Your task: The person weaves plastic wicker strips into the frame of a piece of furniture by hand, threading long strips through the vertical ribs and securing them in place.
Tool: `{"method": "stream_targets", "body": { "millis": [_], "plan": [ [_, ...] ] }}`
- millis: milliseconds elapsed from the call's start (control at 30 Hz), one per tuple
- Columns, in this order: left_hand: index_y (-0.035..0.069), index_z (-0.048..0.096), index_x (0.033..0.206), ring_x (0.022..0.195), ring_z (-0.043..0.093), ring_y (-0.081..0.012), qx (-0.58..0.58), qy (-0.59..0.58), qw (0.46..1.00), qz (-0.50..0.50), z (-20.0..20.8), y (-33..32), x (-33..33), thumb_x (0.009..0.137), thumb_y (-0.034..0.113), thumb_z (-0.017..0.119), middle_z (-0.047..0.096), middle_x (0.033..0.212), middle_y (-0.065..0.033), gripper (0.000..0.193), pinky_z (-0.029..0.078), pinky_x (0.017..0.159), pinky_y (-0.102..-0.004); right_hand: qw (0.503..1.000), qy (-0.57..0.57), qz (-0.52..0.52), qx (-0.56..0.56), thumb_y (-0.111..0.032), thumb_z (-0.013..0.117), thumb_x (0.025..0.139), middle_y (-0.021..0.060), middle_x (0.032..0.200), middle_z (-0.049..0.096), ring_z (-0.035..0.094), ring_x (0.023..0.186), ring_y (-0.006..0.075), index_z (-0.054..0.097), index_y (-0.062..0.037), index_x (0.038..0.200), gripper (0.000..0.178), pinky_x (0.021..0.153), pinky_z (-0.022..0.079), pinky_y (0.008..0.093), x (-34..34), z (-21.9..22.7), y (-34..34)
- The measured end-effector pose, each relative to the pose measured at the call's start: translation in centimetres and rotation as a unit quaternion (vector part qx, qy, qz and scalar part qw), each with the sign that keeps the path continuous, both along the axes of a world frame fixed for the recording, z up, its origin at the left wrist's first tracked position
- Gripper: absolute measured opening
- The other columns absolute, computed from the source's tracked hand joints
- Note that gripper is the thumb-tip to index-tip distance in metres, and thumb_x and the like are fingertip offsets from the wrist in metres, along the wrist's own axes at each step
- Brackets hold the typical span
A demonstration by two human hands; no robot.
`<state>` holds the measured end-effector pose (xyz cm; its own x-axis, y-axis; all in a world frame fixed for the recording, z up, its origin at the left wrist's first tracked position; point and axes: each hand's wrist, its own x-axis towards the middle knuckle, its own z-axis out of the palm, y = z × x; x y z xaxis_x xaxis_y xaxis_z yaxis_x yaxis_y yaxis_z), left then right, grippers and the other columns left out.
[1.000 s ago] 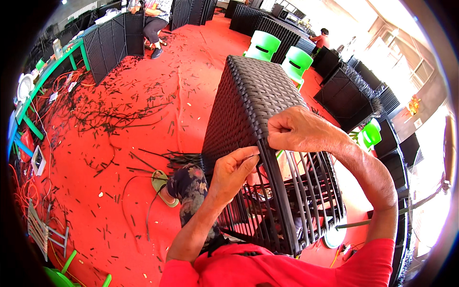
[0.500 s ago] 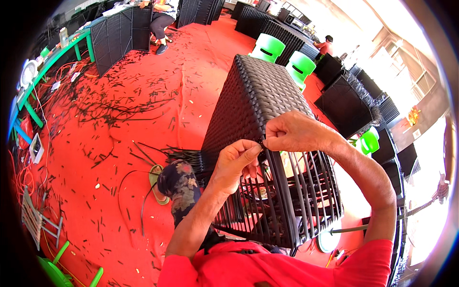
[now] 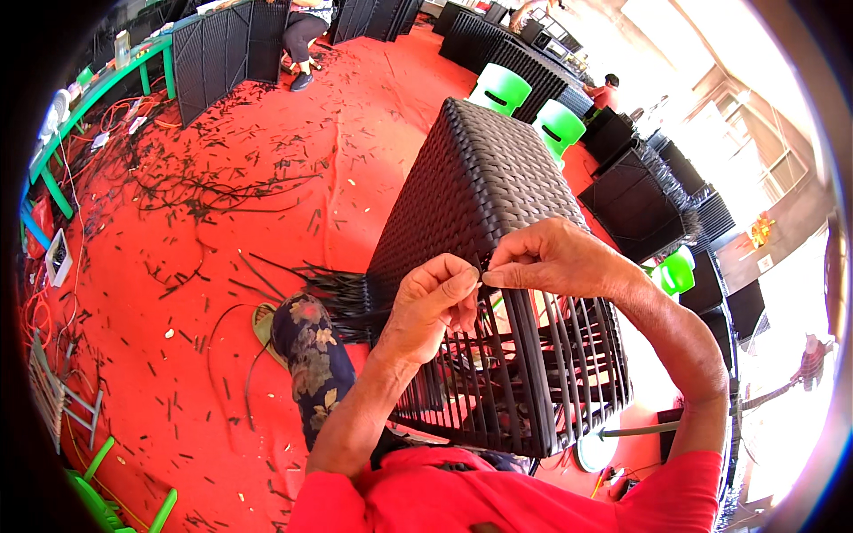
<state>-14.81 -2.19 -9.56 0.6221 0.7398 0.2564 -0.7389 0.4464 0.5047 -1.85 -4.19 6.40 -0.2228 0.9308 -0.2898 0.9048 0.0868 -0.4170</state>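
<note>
A tall box-shaped piece (image 3: 462, 169) in dark brown wicker stands tilted before me, closely woven in its far part. Nearer my body, bare dark strands (image 3: 533, 373) run side by side with gaps between them. My left hand (image 3: 435, 293) is closed in a pinch at the edge of the weave, with a short dark strip (image 3: 481, 264) at its fingertips. Close against it, my right hand (image 3: 542, 258) pinches the same spot from the right, thumb and forefinger together. Most of the strip is hidden by my fingers. A bunch of loose strip ends (image 3: 338, 293) sticks out on the left side.
Cut strip scraps litter the red floor (image 3: 293, 213). Green plastic stools (image 3: 499, 89) stand beyond the wicker piece. At the left are a green-legged table (image 3: 107, 84) and a folding chair (image 3: 67, 391). Dark panels (image 3: 640, 195) line the right. Other people sit farther back.
My right hand has loosened from a tight fist into a fingertip pinch, and a small gap now shows between the hands. The view has shifted slightly.
</note>
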Motion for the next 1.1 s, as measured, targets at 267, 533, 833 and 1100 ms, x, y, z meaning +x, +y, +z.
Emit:
{"method": "stream_targets", "body": {
  "millis": [267, 533, 833, 1100],
  "plan": [
    [0.002, 0.055, 0.108, 0.048, 0.052, -0.0062, 0.086, 0.147, 0.984, 0.042, -0.2, -0.8, 0.8, 0.088, 0.024, 0.052, 0.053, 0.063, 0.002, 0.03, 0.034, 0.04, -0.016, 0.993, -0.017, -0.113, -0.005, -0.023, 0.055, 0.071, -0.0011, 0.049, 0.043, 0.04, 0.049, 0.0061, 0.054, -0.001, 0.06, 0.024, 0.045, 0.032, 0.0272, 0.2, 1.6, 0.0],
    [0.002, 0.055, 0.109, 0.048, 0.052, -0.0059, 0.086, 0.132, 0.987, 0.021, -0.1, -0.6, 0.8, 0.087, 0.023, 0.053, 0.053, 0.064, 0.0021, 0.031, 0.034, 0.04, -0.0159, 0.992, -0.125, -0.026, -0.012, -0.027, 0.054, 0.067, 0.0055, 0.046, 0.039, 0.038, 0.045, 0.0102, 0.052, 0.0001, 0.057, 0.029, 0.042, 0.031, 0.0321, 0.3, 1.4, 0.9],
    [0.003, 0.056, 0.108, 0.049, 0.053, -0.0065, 0.074, 0.125, 0.989, 0.008, 0.0, -0.4, 0.7, 0.086, 0.023, 0.054, 0.053, 0.064, 0.0025, 0.029, 0.034, 0.04, -0.0163, 0.995, -0.067, -0.06, -0.052, -0.027, 0.052, 0.07, -0.0004, 0.048, 0.041, 0.038, 0.048, 0.0071, 0.054, -0.002, 0.058, 0.028, 0.044, 0.03, 0.0289, 0.5, 2.3, 0.7],
    [0.003, 0.057, 0.106, 0.049, 0.054, -0.0068, 0.063, 0.117, 0.991, 0.009, -0.4, -0.4, 0.9, 0.086, 0.023, 0.055, 0.054, 0.064, 0.0026, 0.029, 0.035, 0.04, -0.0167, 0.994, -0.072, -0.054, -0.067, -0.027, 0.052, 0.069, -0.0017, 0.046, 0.039, 0.037, 0.047, 0.0068, 0.053, -0.0035, 0.056, 0.027, 0.043, 0.029, 0.0279, 0.5, 0.9, 1.3]
  ]
}}
